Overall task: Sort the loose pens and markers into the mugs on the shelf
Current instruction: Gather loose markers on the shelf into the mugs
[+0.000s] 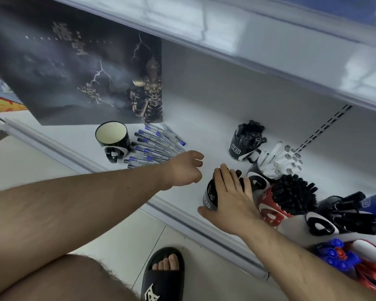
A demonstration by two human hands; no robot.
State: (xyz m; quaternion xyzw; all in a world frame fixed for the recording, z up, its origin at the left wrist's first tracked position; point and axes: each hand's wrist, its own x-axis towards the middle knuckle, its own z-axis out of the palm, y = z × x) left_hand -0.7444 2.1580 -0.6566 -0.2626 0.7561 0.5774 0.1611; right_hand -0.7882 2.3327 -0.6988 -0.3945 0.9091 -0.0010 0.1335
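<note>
An empty black mug (113, 140) with a cream inside stands on the white shelf (204, 131). Beside it, to the right, lie several loose clear pens with blue caps (155, 146). My left hand (186, 168) hovers just right of the pens with loosely curled fingers, holding nothing. My right hand (230, 196) lies flat on the black markers in a black mug (210, 197) at the shelf's front edge, thumb against the mug's side.
More mugs stand to the right: one of black markers (246, 141) at the back, one of white markers (278, 162), a red mug (271, 210) of black pens, a blue one (373, 205). A dark poster box (74, 68) leans at the back left. An upper shelf (269, 40) overhangs.
</note>
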